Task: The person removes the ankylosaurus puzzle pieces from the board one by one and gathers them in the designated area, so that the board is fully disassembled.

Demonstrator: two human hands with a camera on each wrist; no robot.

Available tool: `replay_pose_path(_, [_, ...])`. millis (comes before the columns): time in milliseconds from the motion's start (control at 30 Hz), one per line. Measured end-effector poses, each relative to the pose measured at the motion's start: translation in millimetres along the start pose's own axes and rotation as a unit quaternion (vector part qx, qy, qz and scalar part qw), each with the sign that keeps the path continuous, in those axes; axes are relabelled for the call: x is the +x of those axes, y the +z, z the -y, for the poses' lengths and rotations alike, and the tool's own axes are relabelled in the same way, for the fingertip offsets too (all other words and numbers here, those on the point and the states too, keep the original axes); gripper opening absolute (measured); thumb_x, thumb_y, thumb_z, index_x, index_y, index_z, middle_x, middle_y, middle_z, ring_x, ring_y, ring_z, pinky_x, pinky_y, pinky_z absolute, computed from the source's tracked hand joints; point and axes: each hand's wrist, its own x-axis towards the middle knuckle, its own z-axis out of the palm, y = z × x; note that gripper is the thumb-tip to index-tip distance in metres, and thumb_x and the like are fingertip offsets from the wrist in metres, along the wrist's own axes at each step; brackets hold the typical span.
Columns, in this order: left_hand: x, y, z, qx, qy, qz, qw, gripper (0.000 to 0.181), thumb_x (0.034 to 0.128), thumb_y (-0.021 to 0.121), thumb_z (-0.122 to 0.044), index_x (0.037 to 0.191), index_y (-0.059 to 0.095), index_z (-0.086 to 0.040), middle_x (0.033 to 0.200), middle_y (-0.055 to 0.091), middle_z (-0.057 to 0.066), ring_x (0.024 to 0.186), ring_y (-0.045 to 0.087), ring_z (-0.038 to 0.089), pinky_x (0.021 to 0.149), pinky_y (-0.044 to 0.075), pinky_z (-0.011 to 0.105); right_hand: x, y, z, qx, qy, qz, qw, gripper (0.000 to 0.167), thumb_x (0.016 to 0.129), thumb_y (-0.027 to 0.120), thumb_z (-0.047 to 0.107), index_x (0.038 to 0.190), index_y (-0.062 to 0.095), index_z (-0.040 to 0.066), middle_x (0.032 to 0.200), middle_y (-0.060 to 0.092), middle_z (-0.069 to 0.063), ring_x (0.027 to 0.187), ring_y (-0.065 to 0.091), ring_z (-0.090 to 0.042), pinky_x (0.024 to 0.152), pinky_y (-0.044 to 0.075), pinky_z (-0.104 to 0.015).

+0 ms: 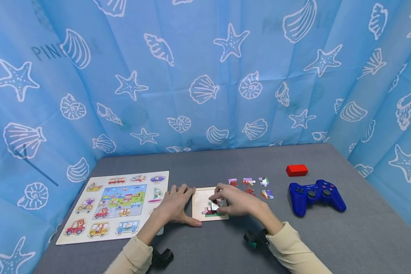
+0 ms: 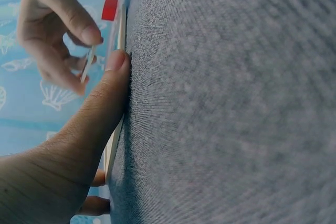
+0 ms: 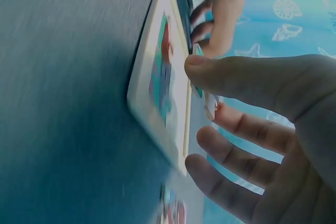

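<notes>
A small square wooden puzzle tray (image 1: 199, 196) lies on the table, with a few joined jigsaw pieces (image 1: 209, 213) along its front part. My left hand (image 1: 176, 203) holds the tray at its left side, thumb along the front edge and fingers by the far left corner. Over the tray, my right hand (image 1: 238, 200) pinches a jigsaw piece (image 3: 210, 106) between thumb and fingers. This piece (image 2: 88, 64) is raised and tilted, seen nearly edge-on in the left wrist view. Its picture is partly hidden by the fingers.
Several loose jigsaw pieces (image 1: 249, 191) lie just right and behind the tray. Farther right are a red block (image 1: 297, 170) and a blue game controller (image 1: 316, 195). A large vehicle puzzle board (image 1: 99, 182) lies at the left. A blue shell-patterned curtain (image 1: 205, 110) surrounds the table.
</notes>
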Motion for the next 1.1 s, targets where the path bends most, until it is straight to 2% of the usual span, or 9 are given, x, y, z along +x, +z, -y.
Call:
replay_pose_path(367, [0.1,0.6,-0.6,-0.002,0.000,-0.003,1.0000,0.116,0.0635,0.081,-0.078,0.154,0.044,-0.016,0.141,0.052,0.012,0.115,0.048,0.035,0.095,0.046,0.057,-31.8,-12,-20,-0.039,0.013,-0.019,0.9990,0.035,0.088,0.080,0.016,0.122,0.075,0.008,0.106,0.066,-0.004,0.092,0.057,-0.015,0.080,0.050,-0.029])
replay_pose_path(467, [0.1,0.8,-0.3,-0.002,0.000,-0.005,1.0000,0.116,0.0635,0.081,-0.078,0.154,0.045,-0.016,0.141,0.052,0.012,0.116,0.048,0.036,0.096,0.046,0.057,-36.5,-12,-22,-0.041,0.032,-0.005,0.9986,0.037,0.089,0.079,0.017,0.124,0.074,0.010,0.114,0.067,-0.007,0.100,0.060,-0.019,0.088,0.054,-0.036])
replay_pose_path(567, [0.4,1.4,-0.1,0.000,0.001,-0.006,1.0000,0.116,0.0634,0.081,-0.079,0.154,0.045,-0.016,0.141,0.052,0.012,0.116,0.048,0.036,0.096,0.046,0.057,-40.3,-11,-23,-0.043,0.047,0.007,0.9979,0.037,0.088,0.080,0.018,0.124,0.075,0.011,0.117,0.067,-0.007,0.104,0.061,-0.020,0.093,0.054,-0.041])
replay_pose_path(733, [0.4,2.3,0.5,0.001,0.003,-0.008,1.0000,0.117,0.0632,0.081,-0.079,0.154,0.044,-0.016,0.141,0.052,0.012,0.117,0.048,0.036,0.096,0.046,0.057,-43.1,-10,-24,-0.033,0.047,0.015,0.9982,0.038,0.087,0.081,0.018,0.123,0.075,0.009,0.109,0.066,-0.003,0.095,0.056,-0.012,0.084,0.051,-0.032])
replay_pose_path(933, [-0.5,2.4,0.3,-0.004,0.003,-0.009,0.9999,0.117,0.0634,0.081,-0.079,0.154,0.044,-0.016,0.141,0.052,0.013,0.117,0.048,0.036,0.095,0.046,0.057,-43.5,-9,-25,-0.019,0.077,0.026,0.9965,0.040,0.086,0.082,0.019,0.125,0.074,0.010,0.116,0.065,-0.005,0.099,0.058,-0.015,0.088,0.053,-0.037])
replay_pose_path(1100, [-1.2,1.3,-0.2,-0.006,0.004,-0.010,0.9999,0.116,0.0637,0.081,-0.078,0.154,0.044,-0.015,0.141,0.052,0.013,0.116,0.048,0.036,0.096,0.046,0.057,-43.9,-9,-26,-0.012,0.091,0.030,0.9954,0.038,0.087,0.081,0.018,0.124,0.075,0.012,0.111,0.064,-0.003,0.094,0.055,-0.014,0.082,0.051,-0.033])
